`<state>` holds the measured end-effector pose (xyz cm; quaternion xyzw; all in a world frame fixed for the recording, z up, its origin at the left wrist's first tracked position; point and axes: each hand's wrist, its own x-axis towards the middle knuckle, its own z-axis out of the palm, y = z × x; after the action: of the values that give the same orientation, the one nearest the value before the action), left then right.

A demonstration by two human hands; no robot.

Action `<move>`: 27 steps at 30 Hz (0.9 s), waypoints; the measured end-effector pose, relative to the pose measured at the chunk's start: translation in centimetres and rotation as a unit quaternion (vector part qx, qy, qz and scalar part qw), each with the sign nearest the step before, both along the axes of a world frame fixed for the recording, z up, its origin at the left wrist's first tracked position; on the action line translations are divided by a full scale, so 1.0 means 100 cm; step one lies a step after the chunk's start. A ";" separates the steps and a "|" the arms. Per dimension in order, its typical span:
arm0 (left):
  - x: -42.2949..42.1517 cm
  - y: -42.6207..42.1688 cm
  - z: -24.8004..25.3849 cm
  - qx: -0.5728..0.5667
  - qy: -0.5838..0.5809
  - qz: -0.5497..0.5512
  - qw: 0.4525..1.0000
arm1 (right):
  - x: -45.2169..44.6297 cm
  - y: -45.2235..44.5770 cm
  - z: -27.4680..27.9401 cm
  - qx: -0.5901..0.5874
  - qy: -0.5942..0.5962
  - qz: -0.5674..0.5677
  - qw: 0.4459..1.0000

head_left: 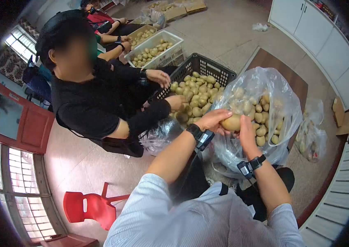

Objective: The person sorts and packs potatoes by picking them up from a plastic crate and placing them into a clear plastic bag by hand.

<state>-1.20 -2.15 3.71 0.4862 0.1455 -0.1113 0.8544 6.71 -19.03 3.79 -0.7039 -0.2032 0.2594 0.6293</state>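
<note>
A yellow-brown oval kiwi [231,122] is held between my two hands, above the near edge of a large clear plastic bag [288,96]. My left hand [212,120] has its fingers curled round the left side of it. From the right, my right hand [247,133] presses its thumb and fingers against the fruit. Inside the open bag lie many similar kiwis [261,119]. To the left of the bag, a black plastic crate [213,64] holds a heap of greenish-brown kiwis [199,92].
A person in black [92,99] sits at my left, both hands at the black crate. Beyond are a white crate [170,37] of kiwis and other people. A low brown table [265,59] stands under the bag; a red chair [92,206] is lower left, white cabinets [318,33] upper right.
</note>
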 end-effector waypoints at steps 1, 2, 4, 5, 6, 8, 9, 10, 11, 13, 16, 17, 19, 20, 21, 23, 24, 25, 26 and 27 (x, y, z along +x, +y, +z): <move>-0.002 0.001 -0.001 0.002 -0.001 -0.001 1.000 | -0.001 -0.001 -0.002 0.005 0.002 0.016 1.000; -0.002 0.004 -0.003 0.000 0.005 0.029 1.000 | -0.001 -0.001 -0.005 0.012 0.004 0.033 0.999; 0.001 0.017 -0.021 0.061 -0.010 0.051 0.997 | 0.005 -0.003 -0.024 0.002 0.015 0.034 0.999; 0.003 0.026 -0.034 0.124 -0.028 0.045 0.991 | 0.007 -0.006 -0.031 -0.011 0.029 0.036 0.999; -0.003 0.035 -0.039 0.227 -0.061 0.039 0.971 | 0.007 -0.009 -0.032 -0.008 0.027 0.035 0.999; 0.003 0.051 -0.060 -0.104 0.037 0.119 0.987 | 0.007 -0.018 -0.036 -0.043 0.009 0.026 0.999; 0.005 0.064 -0.082 -0.102 0.036 0.116 0.987 | 0.009 -0.023 -0.042 -0.042 0.008 0.024 0.999; 0.004 0.078 -0.103 -0.061 0.018 0.126 0.990 | 0.013 -0.027 -0.051 -0.051 0.003 0.024 0.998; 0.002 0.086 -0.112 -0.021 0.000 0.134 0.991 | 0.016 -0.030 -0.060 -0.060 -0.002 0.024 0.998; -0.007 0.097 -0.096 -0.063 0.066 0.169 0.981 | 0.021 -0.035 -0.066 -0.088 0.000 0.013 0.996; -0.016 0.080 -0.053 -0.118 0.158 0.309 0.930 | 0.029 -0.045 -0.087 -0.111 0.032 -0.019 0.993; -0.019 0.068 -0.042 -0.096 0.116 0.376 0.914 | 0.032 -0.045 -0.090 -0.100 0.058 -0.029 0.993; -0.019 0.075 -0.064 -0.080 0.025 0.431 0.898 | 0.036 -0.046 -0.082 -0.124 0.071 -0.026 0.989; -0.018 0.085 -0.078 -0.119 0.034 0.444 0.888 | 0.035 -0.044 -0.076 -0.125 0.100 -0.023 0.987; -0.017 0.091 -0.080 -0.162 0.039 0.471 0.866 | 0.033 -0.042 -0.071 -0.126 0.128 -0.018 0.984; -0.017 0.100 -0.088 -0.234 0.046 0.527 0.816 | 0.033 -0.039 -0.065 -0.128 0.139 -0.033 0.981; -0.019 0.107 -0.098 -0.246 0.048 0.542 0.802 | 0.034 -0.038 -0.065 -0.108 0.156 -0.029 0.981; -0.021 0.115 -0.109 -0.250 0.051 0.545 0.799 | 0.035 -0.037 -0.066 -0.088 0.173 -0.024 0.981; -0.023 0.126 -0.123 -0.253 0.054 0.549 0.795 | 0.036 -0.035 -0.064 -0.088 0.174 -0.026 0.980; -0.023 0.130 -0.127 -0.142 0.099 0.572 0.802 | 0.037 -0.032 -0.061 -0.077 0.199 -0.018 0.977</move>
<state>-3.53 10.89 -8.95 0.1743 0.4638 0.3303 0.8033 10.37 -22.25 -2.31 -0.6883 -0.0403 0.3975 0.6055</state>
